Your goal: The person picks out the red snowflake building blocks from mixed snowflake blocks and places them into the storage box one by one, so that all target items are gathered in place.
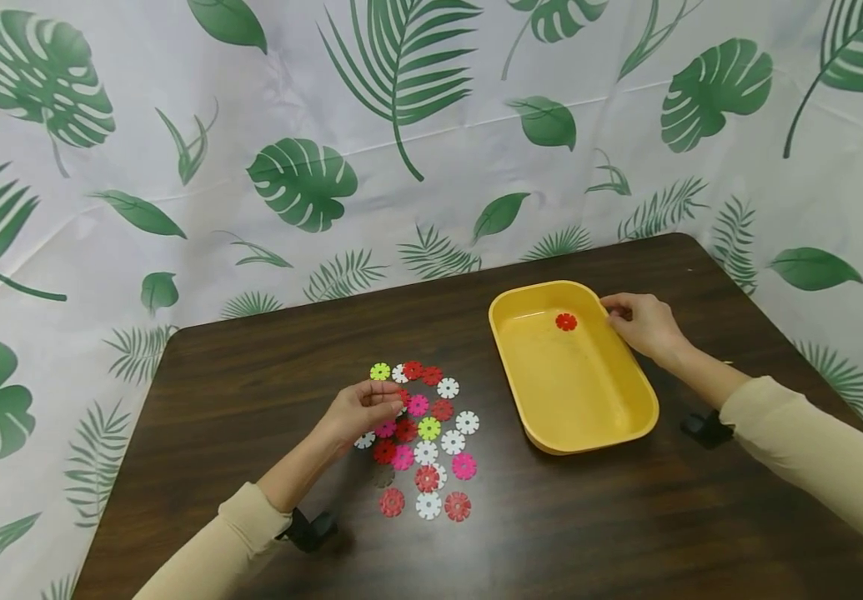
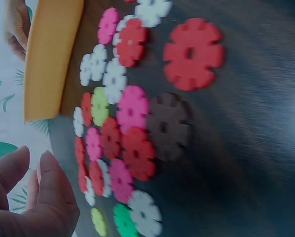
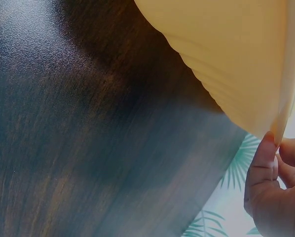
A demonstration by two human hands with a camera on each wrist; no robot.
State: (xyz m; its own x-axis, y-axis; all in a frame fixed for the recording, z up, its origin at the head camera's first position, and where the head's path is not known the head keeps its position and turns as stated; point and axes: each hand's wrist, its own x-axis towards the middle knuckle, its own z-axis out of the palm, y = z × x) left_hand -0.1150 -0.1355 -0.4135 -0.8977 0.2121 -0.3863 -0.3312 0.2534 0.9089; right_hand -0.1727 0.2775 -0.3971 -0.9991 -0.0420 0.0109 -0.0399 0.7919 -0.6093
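The notched discs [image 1: 428, 428] lie in a loose cluster on the counter [image 1: 266, 392], some overlapping; 1 red disc [image 1: 566, 322] sits inside the yellow tray [image 1: 574, 375]. The left hand [image 1: 363, 410] hovers over the cluster's far-left part, thumb and fingertips slightly apart with nothing visible between them — seemingly at the picking step. The next move probably calls for a light pinch on 1 disc without dragging its neighbours. To the right, the right hand [image 1: 649, 323] pinches the tray's rim — apparently steadying it. Beyond hangs a leaf-print cloth [image 1: 431, 212].
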